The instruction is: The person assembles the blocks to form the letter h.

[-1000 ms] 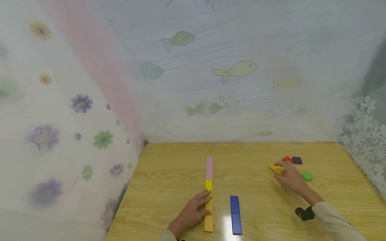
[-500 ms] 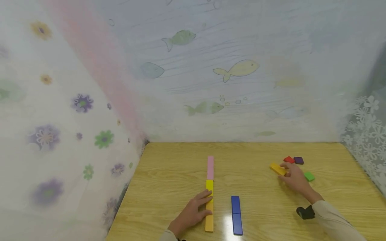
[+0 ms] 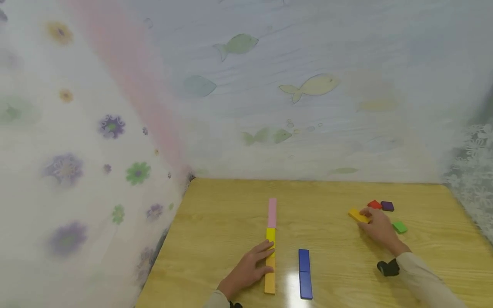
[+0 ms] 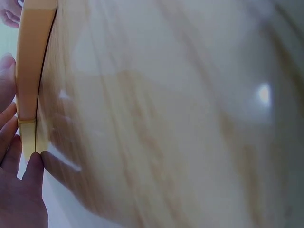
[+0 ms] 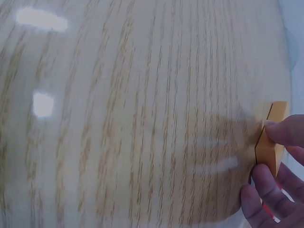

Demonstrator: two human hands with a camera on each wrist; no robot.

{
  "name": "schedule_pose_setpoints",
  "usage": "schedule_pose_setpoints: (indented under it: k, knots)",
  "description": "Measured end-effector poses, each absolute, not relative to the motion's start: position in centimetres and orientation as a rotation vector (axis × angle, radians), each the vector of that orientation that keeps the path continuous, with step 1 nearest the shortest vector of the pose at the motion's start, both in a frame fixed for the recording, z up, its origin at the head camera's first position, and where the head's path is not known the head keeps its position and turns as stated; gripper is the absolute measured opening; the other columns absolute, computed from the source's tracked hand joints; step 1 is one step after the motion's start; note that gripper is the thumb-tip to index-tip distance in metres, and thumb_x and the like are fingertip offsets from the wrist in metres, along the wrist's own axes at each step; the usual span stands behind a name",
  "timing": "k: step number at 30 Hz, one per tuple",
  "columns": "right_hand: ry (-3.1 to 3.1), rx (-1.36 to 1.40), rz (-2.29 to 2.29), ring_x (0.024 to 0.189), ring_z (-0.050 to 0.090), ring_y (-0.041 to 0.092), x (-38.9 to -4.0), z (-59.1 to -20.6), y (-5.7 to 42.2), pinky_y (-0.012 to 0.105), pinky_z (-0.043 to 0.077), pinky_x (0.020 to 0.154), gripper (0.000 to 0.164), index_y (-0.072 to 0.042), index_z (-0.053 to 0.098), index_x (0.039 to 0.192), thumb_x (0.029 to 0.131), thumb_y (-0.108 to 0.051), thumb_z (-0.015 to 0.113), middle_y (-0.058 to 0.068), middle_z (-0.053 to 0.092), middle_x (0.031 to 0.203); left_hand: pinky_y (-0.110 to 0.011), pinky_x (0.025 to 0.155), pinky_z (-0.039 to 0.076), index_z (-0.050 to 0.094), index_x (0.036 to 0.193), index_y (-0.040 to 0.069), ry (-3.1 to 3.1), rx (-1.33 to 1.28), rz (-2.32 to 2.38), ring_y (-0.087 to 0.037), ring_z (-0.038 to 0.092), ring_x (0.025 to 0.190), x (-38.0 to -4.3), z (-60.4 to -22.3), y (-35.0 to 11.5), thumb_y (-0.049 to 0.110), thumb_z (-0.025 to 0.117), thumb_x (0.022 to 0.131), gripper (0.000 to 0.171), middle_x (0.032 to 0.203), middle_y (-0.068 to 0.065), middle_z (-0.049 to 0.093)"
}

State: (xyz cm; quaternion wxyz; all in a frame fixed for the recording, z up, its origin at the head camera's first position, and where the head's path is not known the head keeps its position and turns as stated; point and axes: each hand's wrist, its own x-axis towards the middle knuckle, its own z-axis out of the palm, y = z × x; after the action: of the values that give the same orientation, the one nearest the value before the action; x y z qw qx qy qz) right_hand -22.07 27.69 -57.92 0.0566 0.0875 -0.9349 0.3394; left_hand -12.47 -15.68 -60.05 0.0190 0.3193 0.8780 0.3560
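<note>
My left hand [image 3: 246, 269] rests against the row of flat blocks in the head view, its fingers lying across the yellow block [image 3: 271, 234] and its thumb at the orange block [image 3: 270, 284]. Pink blocks [image 3: 272, 212] continue that row at its far end. Seen from the left wrist, fingertips touch the side of the row, where the orange block [image 4: 33, 61] meets the yellow one. Farther right, my right hand [image 3: 379, 226] pinches an orange-yellow block [image 5: 269, 154] between thumb and fingers. Part of that block is hidden by the hand.
Two blue blocks [image 3: 304, 260] lie end to end right of the row. Around my right hand are a red block [image 3: 374, 204], a purple block [image 3: 387, 206] and a green block [image 3: 399, 226]. A patterned wall [image 3: 316, 141] stands behind the wooden table [image 3: 227, 205].
My right hand's fingers have shifted slightly along the orange-yellow block, and the thumb now overlaps its near side. My left hand stays at the row. The head view has tilted slightly.
</note>
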Motion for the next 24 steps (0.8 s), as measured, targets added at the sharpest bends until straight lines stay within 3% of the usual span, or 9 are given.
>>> schedule_pose_setpoints:
  k: [5, 15, 24]
  knots:
    - [-2.812, 0.276, 1.037, 0.076, 0.060, 0.031, -22.0, -57.5, 28.0, 0.037, 0.050, 0.063, 0.029, 0.009, 0.061, 0.100, 0.078, -0.004, 0.073, 0.030, 0.062, 0.101, -0.042, 0.108, 0.033, 0.053, 0.134, 0.005, 2.702, 0.990, 1.126, -0.024, 0.032, 0.137, -12.9, -59.7, -15.3, 0.031, 0.065, 0.089, 0.053, 0.147, -0.004, 0.040]
    - [-2.792, 0.268, 1.078, 0.076, 0.061, 0.027, -21.8, -57.2, 28.2, 0.025, 0.048, 0.060, 0.026, 0.007, 0.063, 0.100, 0.078, -0.003, 0.073, 0.025, 0.063, 0.100, -0.040, 0.108, 0.033, 0.053, 0.134, 0.005, 2.676, 0.980, 1.124, -0.025, 0.032, 0.137, -12.9, -59.5, -15.3, 0.031, 0.064, 0.089, 0.053, 0.147, -0.006, 0.040]
    - [-2.794, 0.308, 1.112, 0.070, 0.059, 0.019, -21.3, -56.1, 27.2, 0.023, 0.047, 0.053, 0.026, 0.005, 0.064, 0.103, 0.080, -0.004, 0.073, 0.023, 0.063, 0.101, -0.041, 0.108, 0.034, 0.053, 0.134, 0.005, 2.682, 0.996, 1.122, -0.026, 0.033, 0.136, -12.6, -59.4, -15.7, 0.031, 0.065, 0.089, 0.053, 0.146, -0.007, 0.041]
